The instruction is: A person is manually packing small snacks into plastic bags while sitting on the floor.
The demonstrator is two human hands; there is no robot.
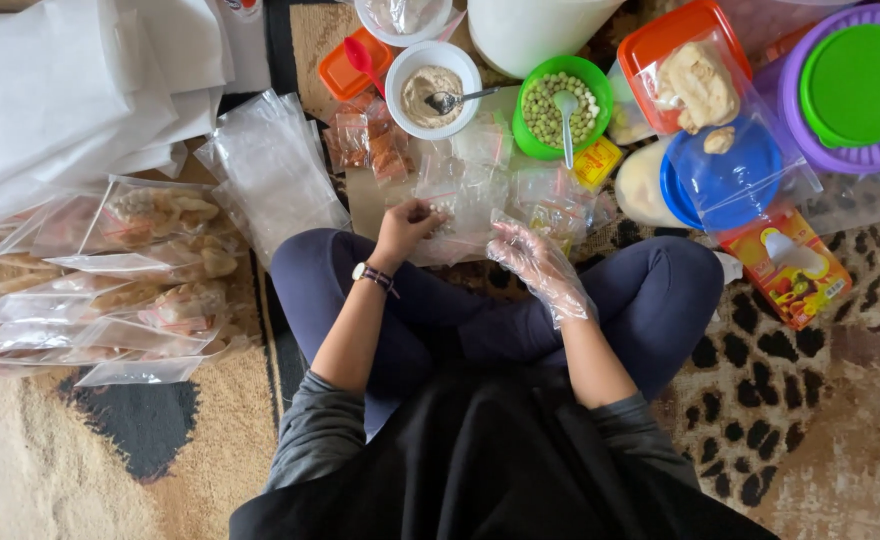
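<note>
As legs cross, left hand [407,226] pinching small bag [452,215]

At the centre of the frame a small clear plastic bag [457,215] lies on the patterned carpet [840,420], between the left hand [407,226] and the gloved right hand [535,262]. Above it, at upper centre, stands a white bowl of beige powder with a metal spoon [433,88], and just to its right a green bowl of pale round pellets [560,108]. A stack of empty clear plastic bags [272,170] lies left of the hands. Filled clear bags [110,290] spread along the left edge. A round purple tub with a green lid [855,85] sits in the upper right corner.
</note>
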